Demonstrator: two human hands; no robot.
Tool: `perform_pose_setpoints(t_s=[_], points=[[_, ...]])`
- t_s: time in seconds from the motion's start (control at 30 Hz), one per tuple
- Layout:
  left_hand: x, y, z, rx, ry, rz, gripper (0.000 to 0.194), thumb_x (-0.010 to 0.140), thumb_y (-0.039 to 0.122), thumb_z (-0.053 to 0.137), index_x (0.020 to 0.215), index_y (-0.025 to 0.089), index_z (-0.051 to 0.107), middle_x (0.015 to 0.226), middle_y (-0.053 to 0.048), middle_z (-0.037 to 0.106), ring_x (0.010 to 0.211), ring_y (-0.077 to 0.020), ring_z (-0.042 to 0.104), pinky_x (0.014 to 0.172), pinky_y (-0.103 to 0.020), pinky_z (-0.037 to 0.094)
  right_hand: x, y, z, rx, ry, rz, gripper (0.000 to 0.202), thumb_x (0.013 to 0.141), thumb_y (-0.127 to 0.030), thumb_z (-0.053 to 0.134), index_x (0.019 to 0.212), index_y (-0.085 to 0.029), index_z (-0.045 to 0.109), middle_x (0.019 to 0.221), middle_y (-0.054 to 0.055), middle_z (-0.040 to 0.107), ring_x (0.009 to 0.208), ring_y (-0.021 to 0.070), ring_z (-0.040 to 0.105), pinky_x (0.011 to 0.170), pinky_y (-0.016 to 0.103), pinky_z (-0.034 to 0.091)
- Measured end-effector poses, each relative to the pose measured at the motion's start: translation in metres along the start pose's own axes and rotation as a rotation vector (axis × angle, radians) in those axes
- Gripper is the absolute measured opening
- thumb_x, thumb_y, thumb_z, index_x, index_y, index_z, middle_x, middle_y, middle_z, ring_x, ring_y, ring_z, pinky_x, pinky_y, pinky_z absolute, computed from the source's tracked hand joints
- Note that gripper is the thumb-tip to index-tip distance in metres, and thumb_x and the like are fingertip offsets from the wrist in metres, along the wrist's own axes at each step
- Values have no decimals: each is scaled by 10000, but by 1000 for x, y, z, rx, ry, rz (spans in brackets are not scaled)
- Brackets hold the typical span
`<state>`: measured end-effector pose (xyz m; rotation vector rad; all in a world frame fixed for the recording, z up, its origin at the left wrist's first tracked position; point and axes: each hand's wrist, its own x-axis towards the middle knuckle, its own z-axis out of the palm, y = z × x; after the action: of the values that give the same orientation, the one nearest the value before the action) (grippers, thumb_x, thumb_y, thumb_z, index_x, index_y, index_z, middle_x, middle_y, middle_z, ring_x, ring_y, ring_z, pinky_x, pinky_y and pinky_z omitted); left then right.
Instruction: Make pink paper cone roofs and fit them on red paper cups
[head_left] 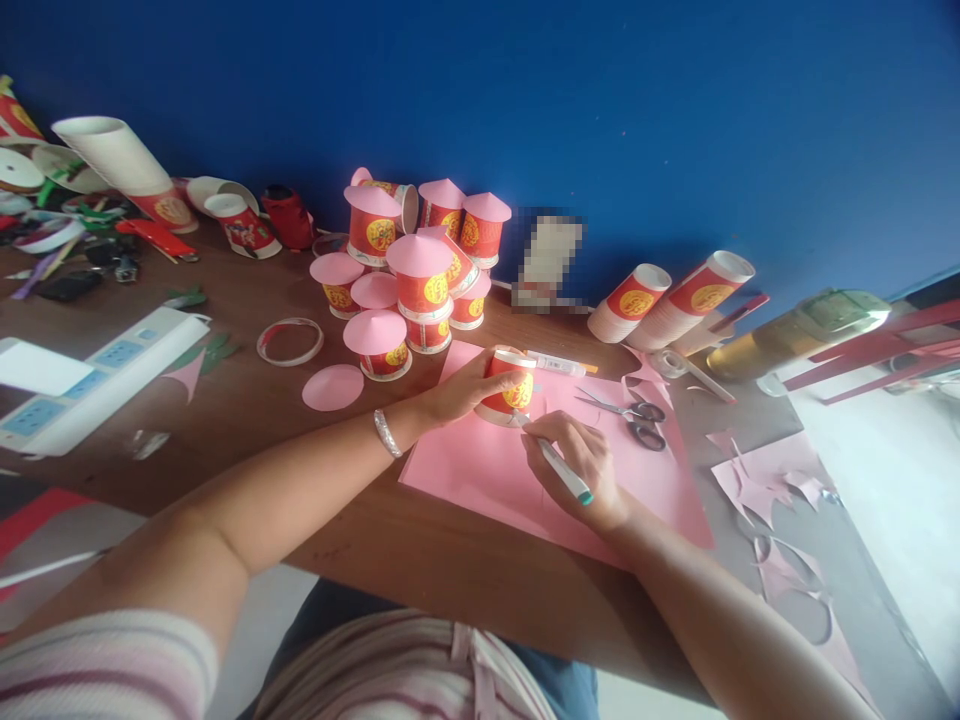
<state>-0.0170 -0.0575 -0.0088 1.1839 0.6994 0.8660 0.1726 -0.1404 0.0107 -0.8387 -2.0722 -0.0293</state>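
Glare whitens the smooth pale floor [904, 490] at right, while blocky pixelation masks one patch [551, 260] against the flat deep-blue wall [480, 90].

Brown table [337, 515] is carrying a pink sheet [457, 480] near its front edge, with a paper disc [333, 388] and a ring [320, 343] lying to the left. Power strip [105, 375] is sitting further left. Pink-topped cups [375, 335] are clustering toward the back, two cup stacks [636, 305] standing right of them.
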Motion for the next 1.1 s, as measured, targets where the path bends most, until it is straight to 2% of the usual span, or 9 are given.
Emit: perform_pose_setpoints(t_s=[0.6, 1.1], points=[[1, -4, -2, -25, -18, -1, 464, 859, 476, 764, 1198, 206, 597, 1122, -46, 648, 1051, -205, 622, 914, -356, 488, 2, -2, -2, -34, 7, 16, 161, 920, -64, 576, 921, -225, 568, 688, -25, 633, 560, 108, 592, 550, 224, 477], [1, -3, -2, -39, -3, -14, 466, 845, 475, 776, 1181, 197, 611, 1114, -61, 668, 1038, -215, 635, 897, -353, 503, 1, -1, -2, -23, 8, 26, 144, 922, -81, 578, 917, -225, 584, 699, -18, 644, 560, 111, 603, 543, 227, 476]])
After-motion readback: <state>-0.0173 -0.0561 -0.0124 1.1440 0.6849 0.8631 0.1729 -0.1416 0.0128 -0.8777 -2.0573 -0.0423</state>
